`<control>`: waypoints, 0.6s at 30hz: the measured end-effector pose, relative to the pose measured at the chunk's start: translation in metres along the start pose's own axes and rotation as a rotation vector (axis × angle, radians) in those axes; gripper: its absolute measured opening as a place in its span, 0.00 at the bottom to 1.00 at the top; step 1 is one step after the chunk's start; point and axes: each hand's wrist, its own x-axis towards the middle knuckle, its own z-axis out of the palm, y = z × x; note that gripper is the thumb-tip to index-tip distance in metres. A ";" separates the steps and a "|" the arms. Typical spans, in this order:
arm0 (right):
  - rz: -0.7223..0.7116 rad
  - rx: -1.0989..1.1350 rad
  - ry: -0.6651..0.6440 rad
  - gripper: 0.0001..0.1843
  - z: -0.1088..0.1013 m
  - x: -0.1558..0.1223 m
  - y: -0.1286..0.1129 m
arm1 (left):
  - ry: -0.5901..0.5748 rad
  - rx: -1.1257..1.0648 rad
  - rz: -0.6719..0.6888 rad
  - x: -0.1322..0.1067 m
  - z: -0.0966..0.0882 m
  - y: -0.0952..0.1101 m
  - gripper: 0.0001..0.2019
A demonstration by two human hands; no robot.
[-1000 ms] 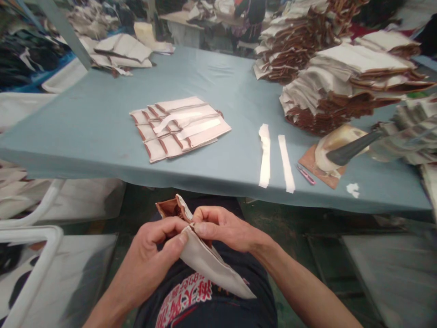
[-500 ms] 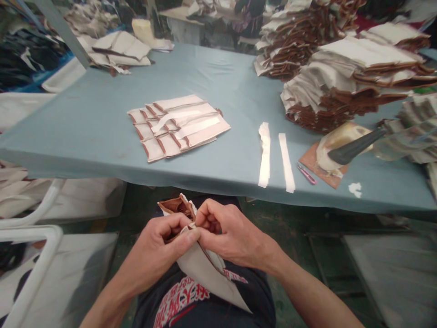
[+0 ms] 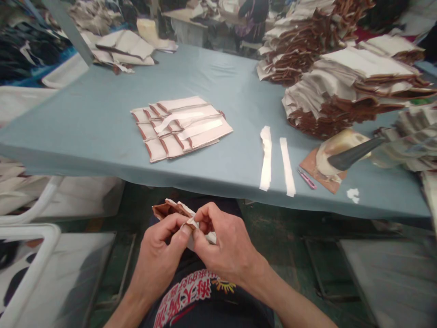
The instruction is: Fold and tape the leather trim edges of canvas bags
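Note:
Above my lap, just off the table's front edge, both hands pinch a cream-and-brown fabric piece. My left hand is closed on it, thumb and forefinger at a folded edge. Right beside it, my right hand pinches the same edge with thumb and forefinger, so the fingertips nearly meet. The brown inner side shows beyond my left fingers; the rest of the piece is mostly hidden behind my hands. On the table ahead lies a stack of similar sewn panels, with white strips on top.
Two pale strips lie on the blue-covered table. To their right are small pink snips and a glue container with a black handle. Tall piles of brown-and-cream pieces stand back right. A white-framed bin sits lower left.
The fabric's long pale flap, which hung down over my lap, is now mostly out of sight behind my hands. My fingers still pinch the folded edge, and its upper end leans further left.

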 end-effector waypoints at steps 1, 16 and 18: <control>0.004 0.016 0.008 0.05 0.004 -0.002 0.000 | 0.042 -0.048 -0.006 -0.002 0.002 -0.006 0.13; 0.104 -0.032 -0.022 0.05 0.032 -0.009 0.007 | 0.117 0.091 -0.030 -0.020 0.001 -0.012 0.14; 0.141 -0.020 -0.036 0.03 0.036 -0.007 0.008 | 0.170 0.093 -0.039 -0.023 0.004 -0.016 0.14</control>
